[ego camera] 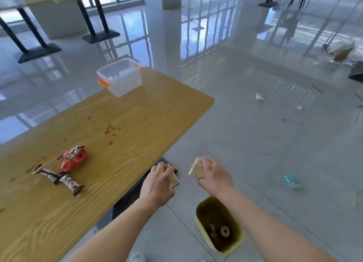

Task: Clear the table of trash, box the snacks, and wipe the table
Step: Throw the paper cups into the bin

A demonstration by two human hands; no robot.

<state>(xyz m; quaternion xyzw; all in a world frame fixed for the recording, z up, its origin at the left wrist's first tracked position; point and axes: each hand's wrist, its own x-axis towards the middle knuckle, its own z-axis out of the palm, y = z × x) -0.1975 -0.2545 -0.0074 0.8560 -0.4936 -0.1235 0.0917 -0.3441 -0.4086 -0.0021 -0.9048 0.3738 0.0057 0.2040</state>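
Head camera, looking down past two bare forearms. A wooden table (121, 128) fills the left side; a yellow trash bin (238, 240) stands on the tiled floor at lower right, with some rubbish already inside.

The right hand (213, 173) is off the table edge, above the floor and just beyond the bin. Its fingers are curled closed around a paper cup (196, 168), which is tipped on its side with the mouth facing left. The left hand (159, 183) is beside the table edge, fingers wrapped around a small tan card or packet (174, 180); what exactly it is cannot be told.

On the table lie the snacks: a red packet (73, 158) touching two brown wrapped bars (59, 179). A clear plastic box (119, 76) with orange latches sits at the far corner, well apart from them. Brown spill spots (111, 129) mark the wood between.

Risk, as a judgement: neither hand is over the bin's opening, so letting go now would drop the trash on the floor. Any liquid left in the tilted cup could spill.
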